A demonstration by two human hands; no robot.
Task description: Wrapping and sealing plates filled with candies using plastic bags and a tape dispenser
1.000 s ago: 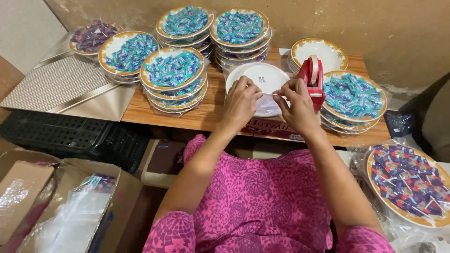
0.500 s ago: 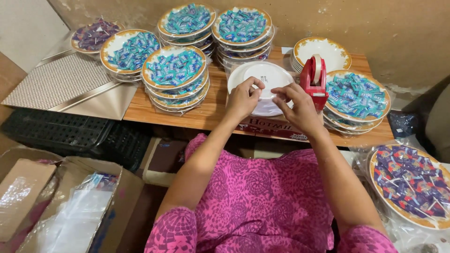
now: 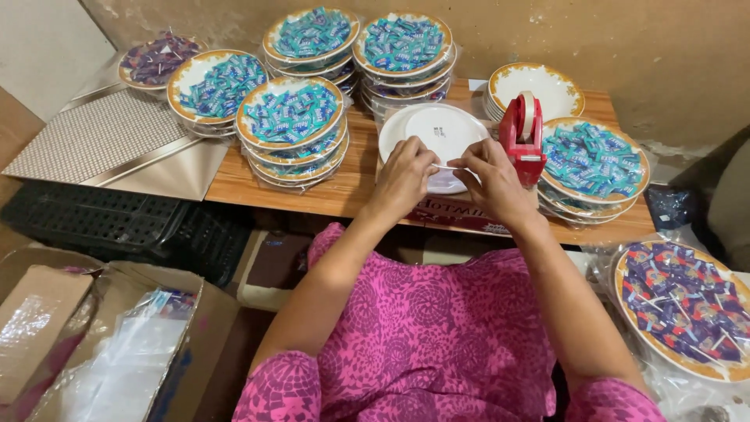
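A short strip of clear tape [image 3: 447, 166] is stretched between the two hands above an upturned white plate [image 3: 439, 133] lying on the wooden table [image 3: 336, 187]. The left hand [image 3: 405, 177] pinches one end in a tight grip of thumb and fingertips; the right hand [image 3: 491, 178] pinches the other end likewise. Just right of the hands stands a red tape dispenser [image 3: 523, 134]. Stacks of gold-rimmed plates heaped with blue-wrapped sweets [image 3: 291, 117] surround the white plate, and a plate of purple-wrapped sweets [image 3: 687, 305] lies at the far right.
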